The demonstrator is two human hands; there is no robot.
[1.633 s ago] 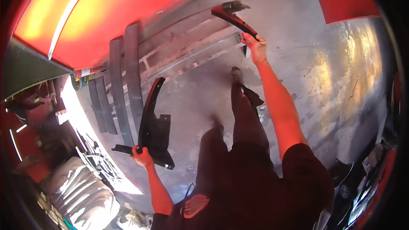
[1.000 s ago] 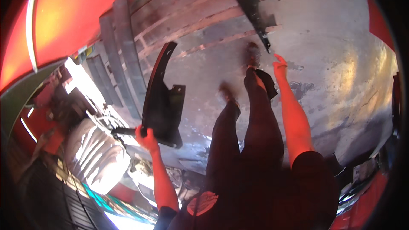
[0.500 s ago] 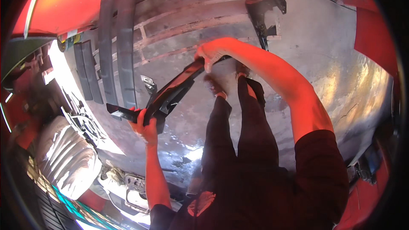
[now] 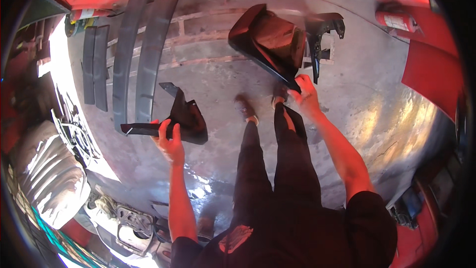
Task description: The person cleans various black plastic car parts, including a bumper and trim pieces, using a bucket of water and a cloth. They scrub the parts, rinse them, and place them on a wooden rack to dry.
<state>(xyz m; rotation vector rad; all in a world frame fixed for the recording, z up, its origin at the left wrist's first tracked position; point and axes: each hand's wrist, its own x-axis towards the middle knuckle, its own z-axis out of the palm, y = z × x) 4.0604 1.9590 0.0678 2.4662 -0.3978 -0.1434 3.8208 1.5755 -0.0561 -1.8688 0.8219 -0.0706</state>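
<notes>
Left fingers [image 4: 163, 128] gripping black bracket [image 4: 188, 120], right fingers [image 4: 303, 82] pinching panel [image 4: 270, 42] edge, open floor [image 4: 215, 87] between

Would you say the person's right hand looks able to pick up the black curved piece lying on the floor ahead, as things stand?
Probably not as things stand: the right hand is holding a black panel, which also seems to overlap the left edge of the curved piece in this view.

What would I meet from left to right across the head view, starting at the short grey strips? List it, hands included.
Short grey strips → black angled part in the left hand → glossy black panel in the right hand → red cylinder → red panel.
</notes>
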